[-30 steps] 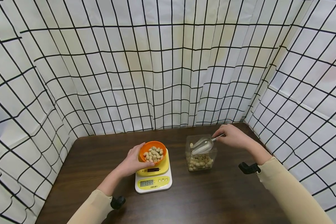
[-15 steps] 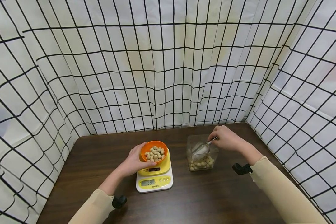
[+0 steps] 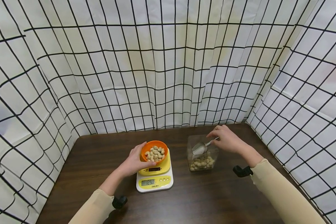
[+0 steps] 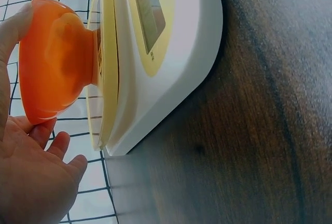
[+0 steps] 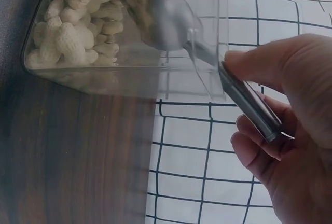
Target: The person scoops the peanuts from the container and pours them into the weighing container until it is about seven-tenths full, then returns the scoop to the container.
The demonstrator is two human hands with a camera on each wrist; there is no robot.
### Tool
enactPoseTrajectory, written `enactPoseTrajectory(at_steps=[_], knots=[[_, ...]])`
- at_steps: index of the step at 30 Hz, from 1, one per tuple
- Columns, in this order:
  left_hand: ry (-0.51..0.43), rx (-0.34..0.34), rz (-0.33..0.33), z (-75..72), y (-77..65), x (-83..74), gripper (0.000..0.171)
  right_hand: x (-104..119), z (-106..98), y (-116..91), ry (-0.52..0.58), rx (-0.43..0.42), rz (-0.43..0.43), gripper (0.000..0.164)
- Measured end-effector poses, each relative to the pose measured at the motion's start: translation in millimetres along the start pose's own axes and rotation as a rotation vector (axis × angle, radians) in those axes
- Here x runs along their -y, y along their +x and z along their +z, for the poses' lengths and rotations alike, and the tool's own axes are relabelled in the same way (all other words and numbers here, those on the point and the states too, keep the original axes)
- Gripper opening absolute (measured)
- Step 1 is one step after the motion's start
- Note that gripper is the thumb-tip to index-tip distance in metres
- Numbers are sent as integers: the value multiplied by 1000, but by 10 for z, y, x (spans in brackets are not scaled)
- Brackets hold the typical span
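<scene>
My left hand [image 3: 133,161] holds an orange bowl [image 4: 57,58] by its sides, thumb and fingers spread round it. Peanuts [image 3: 155,153] lie in the bowl, which stands on the yellow pan of a kitchen scale [image 3: 168,184]. Its display seems to read 129.0. To the right, my right hand [image 3: 228,139] grips the handle of a metal scoop [image 5: 163,22], thumb on one side and fingers on the other. The scoop's bowl slants down inside a clear plastic box [image 5: 129,81], near the peanuts [image 5: 72,37] at its bottom. What the scoop contains is unclear.
Box and scale stand apart on a dark wooden table [image 3: 184,199]. White curtains [image 3: 168,77] with a black grid rise behind the table and along both sides. Black straps [image 3: 242,171] sit at both wrists.
My right hand has moved the scoop slightly left and lower in the box. The scale's reading has changed from about 134.9 to 159.4, then 129.0. My left hand stays at the bowl.
</scene>
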State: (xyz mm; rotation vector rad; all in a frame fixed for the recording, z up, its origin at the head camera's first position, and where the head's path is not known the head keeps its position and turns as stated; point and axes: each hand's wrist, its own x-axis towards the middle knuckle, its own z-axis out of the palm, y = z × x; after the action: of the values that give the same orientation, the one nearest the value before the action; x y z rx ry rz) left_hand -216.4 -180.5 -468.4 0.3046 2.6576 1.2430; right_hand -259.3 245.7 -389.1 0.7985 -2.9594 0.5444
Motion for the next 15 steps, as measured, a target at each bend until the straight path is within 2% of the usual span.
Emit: enactPoseTrajectory(at_steps=[6, 15], knots=[[-5, 2, 11, 15, 12, 13, 116, -41, -102, -84, 48, -62, 52, 38], [-1, -1, 18, -13, -8, -12, 118, -258, -191, -311, 86, -143, 106, 62]])
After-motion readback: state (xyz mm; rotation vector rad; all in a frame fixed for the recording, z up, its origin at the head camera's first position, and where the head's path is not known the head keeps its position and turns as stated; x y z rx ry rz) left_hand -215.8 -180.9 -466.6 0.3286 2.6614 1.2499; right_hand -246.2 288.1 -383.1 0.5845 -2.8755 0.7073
